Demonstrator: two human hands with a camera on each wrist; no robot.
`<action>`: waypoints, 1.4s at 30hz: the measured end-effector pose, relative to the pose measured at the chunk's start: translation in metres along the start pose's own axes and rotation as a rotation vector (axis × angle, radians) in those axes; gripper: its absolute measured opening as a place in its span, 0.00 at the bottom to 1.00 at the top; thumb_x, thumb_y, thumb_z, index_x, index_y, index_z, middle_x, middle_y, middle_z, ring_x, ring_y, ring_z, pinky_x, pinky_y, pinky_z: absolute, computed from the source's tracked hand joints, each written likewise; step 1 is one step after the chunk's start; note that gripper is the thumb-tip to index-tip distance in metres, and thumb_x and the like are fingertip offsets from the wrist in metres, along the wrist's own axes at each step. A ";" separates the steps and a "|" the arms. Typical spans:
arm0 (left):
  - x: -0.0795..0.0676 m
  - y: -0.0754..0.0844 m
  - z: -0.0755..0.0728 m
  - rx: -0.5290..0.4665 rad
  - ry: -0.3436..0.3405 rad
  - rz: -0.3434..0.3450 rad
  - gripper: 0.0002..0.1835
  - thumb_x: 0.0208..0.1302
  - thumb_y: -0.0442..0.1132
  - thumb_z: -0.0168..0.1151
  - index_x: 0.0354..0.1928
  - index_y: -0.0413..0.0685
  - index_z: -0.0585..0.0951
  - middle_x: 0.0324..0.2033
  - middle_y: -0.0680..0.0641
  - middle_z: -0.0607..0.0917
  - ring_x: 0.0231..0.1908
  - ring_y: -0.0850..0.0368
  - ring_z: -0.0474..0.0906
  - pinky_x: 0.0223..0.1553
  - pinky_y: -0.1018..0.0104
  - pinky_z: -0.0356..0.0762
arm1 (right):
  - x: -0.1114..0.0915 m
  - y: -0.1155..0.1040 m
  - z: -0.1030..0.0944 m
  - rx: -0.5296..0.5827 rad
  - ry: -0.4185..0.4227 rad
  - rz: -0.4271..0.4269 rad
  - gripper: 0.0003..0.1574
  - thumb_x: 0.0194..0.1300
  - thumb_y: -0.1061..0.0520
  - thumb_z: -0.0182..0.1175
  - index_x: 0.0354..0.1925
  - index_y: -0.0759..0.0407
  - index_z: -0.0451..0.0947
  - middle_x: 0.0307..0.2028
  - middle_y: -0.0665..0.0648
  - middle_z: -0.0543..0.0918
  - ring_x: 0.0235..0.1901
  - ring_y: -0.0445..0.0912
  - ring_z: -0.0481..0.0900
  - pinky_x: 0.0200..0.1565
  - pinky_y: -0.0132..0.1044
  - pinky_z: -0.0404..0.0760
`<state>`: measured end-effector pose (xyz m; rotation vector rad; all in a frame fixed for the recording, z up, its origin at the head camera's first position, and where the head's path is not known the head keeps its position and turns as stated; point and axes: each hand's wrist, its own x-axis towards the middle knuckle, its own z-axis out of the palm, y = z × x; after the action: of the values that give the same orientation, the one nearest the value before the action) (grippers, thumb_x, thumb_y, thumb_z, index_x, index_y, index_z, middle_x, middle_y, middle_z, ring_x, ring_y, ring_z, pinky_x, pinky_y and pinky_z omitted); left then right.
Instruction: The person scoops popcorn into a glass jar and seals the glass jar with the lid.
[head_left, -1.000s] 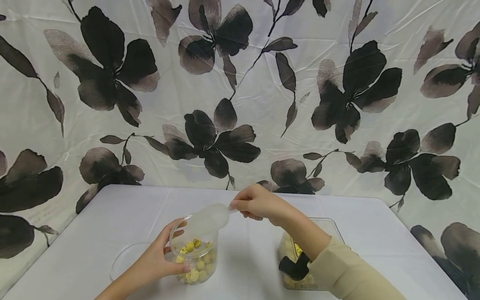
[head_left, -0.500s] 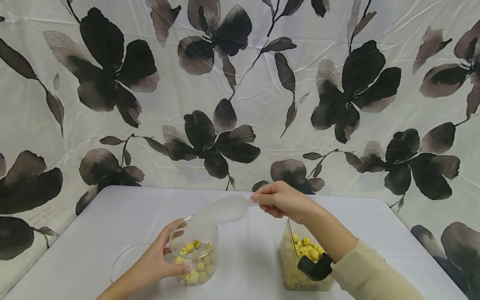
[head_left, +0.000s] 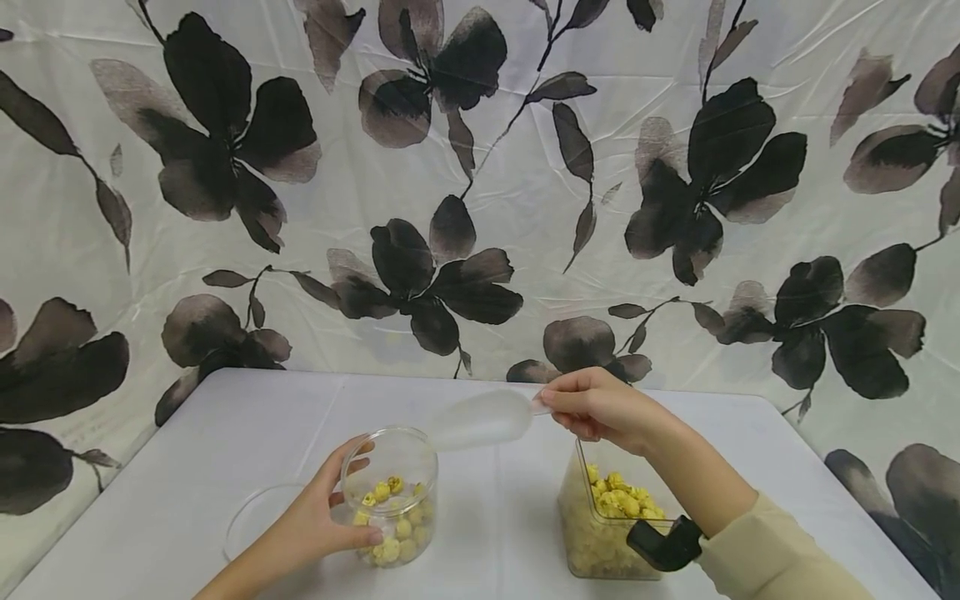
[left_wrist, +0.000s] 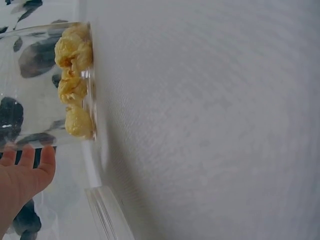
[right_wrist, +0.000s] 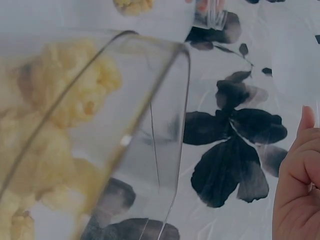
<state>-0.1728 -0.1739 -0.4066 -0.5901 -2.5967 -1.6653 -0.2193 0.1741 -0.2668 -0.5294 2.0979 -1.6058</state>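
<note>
My left hand point(head_left: 330, 508) grips a round clear plastic jar point(head_left: 397, 492) from its left side, fingers behind and thumb in front. Yellow popcorn point(left_wrist: 75, 80) covers the jar's bottom in the left wrist view. My right hand point(head_left: 596, 404) pinches the short handle of a translucent white scoop point(head_left: 483, 419), held level above the table between the two containers. No popcorn shows in the scoop. Below my right forearm stands a square clear container point(head_left: 573, 533), heaped with popcorn point(head_left: 618, 497); its near wall fills much of the right wrist view.
A round clear lid point(head_left: 240, 508) lies on the white table point(head_left: 495, 517), left of the jar and partly behind my left forearm. A black wrist camera mount point(head_left: 663, 546) overlaps the square container's front right. A floral cloth point(head_left: 480, 183) hangs behind the table.
My right hand has moved right with the scoop, away from the jar's mouth and toward the square container. The left hand and the jar have stayed in place.
</note>
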 end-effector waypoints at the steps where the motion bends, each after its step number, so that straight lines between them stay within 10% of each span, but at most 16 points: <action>1: 0.000 0.000 0.000 -0.002 0.001 0.002 0.54 0.43 0.38 0.76 0.69 0.48 0.52 0.65 0.36 0.59 0.62 0.31 0.56 0.50 0.38 0.67 | -0.001 0.000 -0.002 0.008 -0.005 -0.005 0.10 0.68 0.60 0.52 0.34 0.65 0.77 0.19 0.51 0.69 0.14 0.38 0.59 0.18 0.29 0.54; 26: 0.002 0.011 -0.013 0.003 0.011 0.072 0.58 0.41 0.36 0.77 0.71 0.50 0.48 0.67 0.38 0.56 0.64 0.36 0.53 0.54 0.36 0.62 | -0.036 0.010 -0.049 0.074 -0.008 -0.006 0.12 0.69 0.60 0.50 0.36 0.54 0.80 0.21 0.47 0.73 0.16 0.36 0.61 0.21 0.27 0.61; 35: 0.008 0.031 -0.033 0.026 0.051 0.133 0.58 0.41 0.35 0.77 0.72 0.55 0.48 0.67 0.41 0.58 0.64 0.40 0.55 0.54 0.61 0.70 | -0.046 0.017 -0.067 0.098 0.003 -0.003 0.15 0.70 0.60 0.48 0.36 0.51 0.82 0.23 0.46 0.74 0.17 0.36 0.63 0.22 0.25 0.67; 42: 0.018 0.053 -0.043 0.022 0.056 0.208 0.59 0.41 0.35 0.77 0.72 0.61 0.49 0.67 0.46 0.58 0.65 0.62 0.57 0.52 0.79 0.66 | -0.054 0.019 -0.081 0.088 0.007 0.005 0.16 0.71 0.60 0.47 0.37 0.51 0.83 0.23 0.46 0.75 0.18 0.35 0.65 0.23 0.24 0.68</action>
<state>-0.1822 -0.1870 -0.3377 -0.7701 -2.4165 -1.5648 -0.2205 0.2736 -0.2611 -0.4894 2.0210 -1.6911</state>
